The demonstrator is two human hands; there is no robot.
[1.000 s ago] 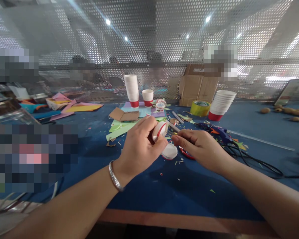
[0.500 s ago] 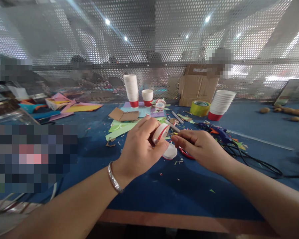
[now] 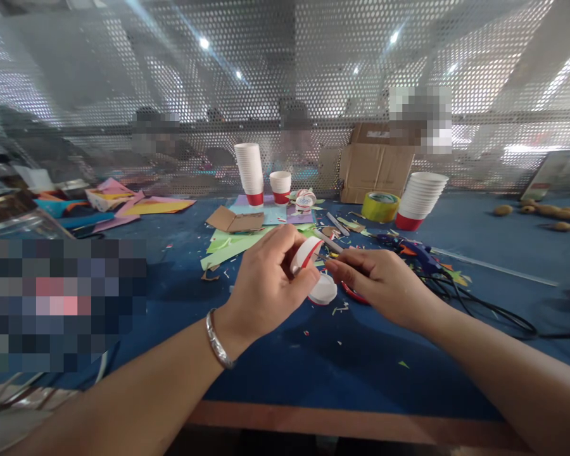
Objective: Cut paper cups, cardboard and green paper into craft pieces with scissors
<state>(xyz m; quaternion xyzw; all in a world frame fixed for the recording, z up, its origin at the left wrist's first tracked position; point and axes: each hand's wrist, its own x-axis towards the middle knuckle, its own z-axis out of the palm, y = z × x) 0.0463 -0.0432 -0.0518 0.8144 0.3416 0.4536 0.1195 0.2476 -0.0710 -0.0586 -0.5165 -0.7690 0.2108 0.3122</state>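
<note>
My left hand (image 3: 270, 278), with a silver bangle at its wrist, is closed around a cut piece of paper cup (image 3: 307, 253), white with a red band, tilted on its side. Close to the right of it, my right hand (image 3: 384, 285) is pinched on a thin, slim tool whose tip points at the cup piece; the fingers hide most of it, so its kind cannot be made out. Below the hands lies a white cup bottom (image 3: 323, 289) with a red edge. A red ring-shaped thing (image 3: 355, 292) shows partly under my right hand.
Behind stand a tall cup stack (image 3: 249, 171), a short cup stack (image 3: 281, 187), a cardboard box (image 3: 377, 168), yellow tape (image 3: 380, 207) and a leaning cup stack (image 3: 422, 196). A blue glue gun (image 3: 420, 256) with black cable lies right. Green paper (image 3: 232, 246) and scraps are scattered about.
My hands keep nearly the same place and grip. The cup piece has turned slightly in my left hand, and the view has shifted a little.
</note>
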